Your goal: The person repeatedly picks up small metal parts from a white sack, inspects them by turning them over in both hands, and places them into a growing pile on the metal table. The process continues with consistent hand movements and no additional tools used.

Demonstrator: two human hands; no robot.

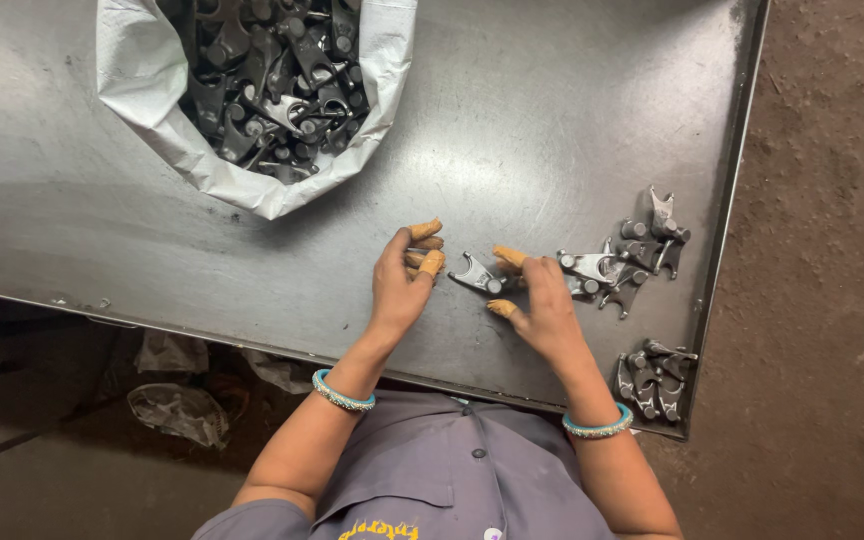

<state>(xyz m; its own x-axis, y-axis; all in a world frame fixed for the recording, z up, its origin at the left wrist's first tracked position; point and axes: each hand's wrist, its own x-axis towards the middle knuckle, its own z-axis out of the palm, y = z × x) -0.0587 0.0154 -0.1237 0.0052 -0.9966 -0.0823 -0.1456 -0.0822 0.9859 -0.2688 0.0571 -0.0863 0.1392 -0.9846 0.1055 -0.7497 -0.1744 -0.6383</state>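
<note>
Near the front edge of the counter [512, 120], a little right of its middle, my two hands met over one small forked metal part [476, 275]. My right hand [542, 310] pinned it with capped fingertips [508, 256], the grip pressed down on the part's round boss so it lay flat. My left hand [400, 280] sat just beside its forked end, fingers curled and pressed together; I could not tell whether something small was pinched in that grip. The rubber caps were there, I judged, to spare my fingers from sharp metal.

Just beyond my right hand lay a loose cluster of parts [622, 260], close enough to draw from without stretching. A second small heap [654, 378] sat in the front right corner, touching the raised rim, which kept it from sliding off. The white sack [147, 95] of the same parts stood open at the back left, well apart, its mouth rolled down for easy reach.

Between sack and hands the steel was bare, so there was broad room to slide leftward. To the right, room ended quickly at the rim, with the floor [832, 250] below.
</note>
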